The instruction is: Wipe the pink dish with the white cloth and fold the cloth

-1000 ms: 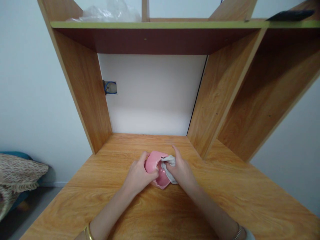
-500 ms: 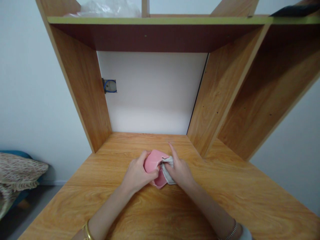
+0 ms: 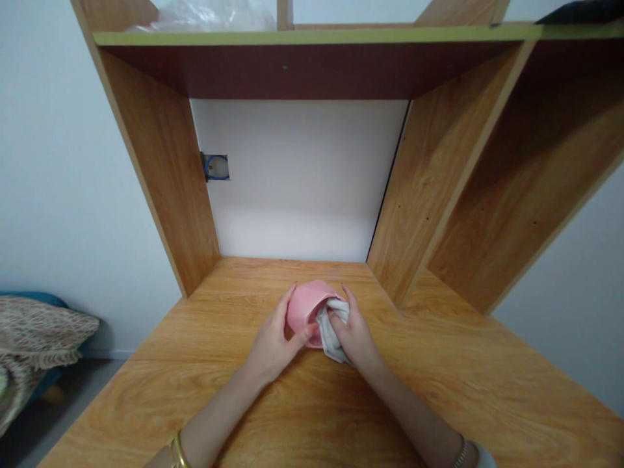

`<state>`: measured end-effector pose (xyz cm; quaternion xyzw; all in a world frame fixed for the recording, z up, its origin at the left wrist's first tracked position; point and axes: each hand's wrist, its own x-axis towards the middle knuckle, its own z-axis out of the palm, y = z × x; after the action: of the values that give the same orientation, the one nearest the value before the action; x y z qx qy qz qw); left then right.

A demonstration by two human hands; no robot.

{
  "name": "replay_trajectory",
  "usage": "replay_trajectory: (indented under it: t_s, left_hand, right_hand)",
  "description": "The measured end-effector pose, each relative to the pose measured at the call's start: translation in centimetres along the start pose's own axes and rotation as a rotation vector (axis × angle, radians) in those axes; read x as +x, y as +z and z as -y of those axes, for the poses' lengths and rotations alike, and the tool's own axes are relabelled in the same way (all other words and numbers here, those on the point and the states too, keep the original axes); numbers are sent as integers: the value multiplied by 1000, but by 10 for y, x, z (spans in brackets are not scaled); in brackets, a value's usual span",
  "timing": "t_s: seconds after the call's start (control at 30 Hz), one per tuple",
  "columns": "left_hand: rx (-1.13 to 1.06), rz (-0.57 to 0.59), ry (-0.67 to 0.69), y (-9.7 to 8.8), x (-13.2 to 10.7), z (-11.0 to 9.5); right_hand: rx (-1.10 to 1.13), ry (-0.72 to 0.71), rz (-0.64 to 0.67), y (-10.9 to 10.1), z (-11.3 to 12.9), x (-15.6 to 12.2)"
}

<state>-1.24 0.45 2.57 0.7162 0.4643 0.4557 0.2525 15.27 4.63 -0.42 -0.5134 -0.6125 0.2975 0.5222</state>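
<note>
A glossy pink bowl (image 3: 307,302) is tilted on its side above the desk, its opening turned toward me and to the right. My left hand (image 3: 273,341) grips it from the left, with the thumb at the rim and the fingers round the outside. In my right hand (image 3: 355,331) is a bunched light grey cloth (image 3: 332,335), pressed into the bowl's opening at the right side. Part of the cloth hangs below the rim. The fingers inside the bowl are partly hidden by the cloth.
The wood-grain desktop (image 3: 195,390) lies under my hands. Upright wooden panels (image 3: 151,175) and a shelf (image 3: 302,38) frame the white back panel (image 3: 302,175), which has a socket cutout (image 3: 216,168). A plastic bag (image 3: 214,16) lies on the shelf. A fringed blanket (image 3: 43,331) is at left.
The bowl has turned and shifted slightly up and right, so its opening faces more to the right. My right hand's raised index finger has come down to the rim with the cloth.
</note>
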Motion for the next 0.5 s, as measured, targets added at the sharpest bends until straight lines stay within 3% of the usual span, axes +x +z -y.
replay_trajectory:
  t_s: [0.23,0.5]
  left_hand:
    - [-176,69,-45,15,-4,-1]
    - [-203,56,-91,18,-3,6]
  right_hand:
    - [132,18,-37,-1,2,1]
    - [14,130,-37,-1,4,6]
